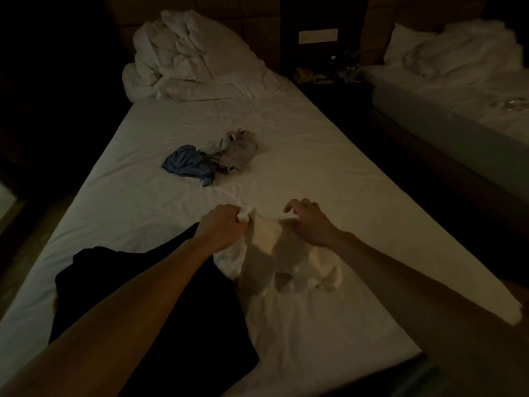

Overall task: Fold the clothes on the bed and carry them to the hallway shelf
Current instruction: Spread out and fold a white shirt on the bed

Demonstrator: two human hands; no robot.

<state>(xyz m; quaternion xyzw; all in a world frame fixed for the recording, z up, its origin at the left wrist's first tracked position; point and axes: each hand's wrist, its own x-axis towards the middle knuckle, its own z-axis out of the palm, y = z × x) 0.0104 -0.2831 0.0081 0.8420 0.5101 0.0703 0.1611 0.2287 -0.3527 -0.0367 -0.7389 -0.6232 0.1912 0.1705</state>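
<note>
The room is dim, and the person leans over the near end of the bed (143,202) with both bare arms stretched out. The left hand (221,224) is clenched round a bunched corner of a white garment (289,259), a small wad of cloth poking out between thumb and fingers. The right hand (310,222) sits at the garment's other upper edge, thumb and lower fingers seeming to pinch the cloth while the forefinger lifts free above it, though the light makes the grip hard to read. The white garment lies rumpled on the sheet between and below the two hands, its lower part bunched into folds with shadowed hollows. Just to its left, touching its edge and partly under the left forearm, a black garment (160,305) lies spread flat on the sheet. Farther up the bed, well apart from the hands, a blue garment (186,164) lies crumpled, and a grey one (236,150) is heaped against its right side. At the head of the bed a white duvet (189,55) is piled in a big lump. A dark nightstand (335,73) with small, unclear items stands beyond the right edge, and a second bed (458,90) with rumpled white bedding lies past it.
</note>
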